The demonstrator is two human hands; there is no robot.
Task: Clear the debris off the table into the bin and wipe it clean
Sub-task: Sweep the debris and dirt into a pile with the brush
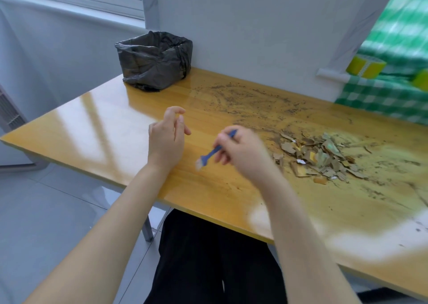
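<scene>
A heap of torn cardboard scraps [322,159] lies on the right half of the yellow wooden table [97,127], ringed by dark fine dirt [243,97] smeared toward the back. My right hand [240,151] grips a small blue brush [209,156] by its handle, its pale bristles pointing down-left just above the tabletop, left of the heap. My left hand [166,139] hovers beside it with fingers loosely curled and holds nothing. A bin lined with a black bag [155,61] stands at the table's back left corner.
A white wall panel runs along the table's back edge. A green checked cloth [382,97] and rolls of yellow tape [366,66] sit at the back right. The table's front edge runs just before my legs; grey tiled floor lies to the left.
</scene>
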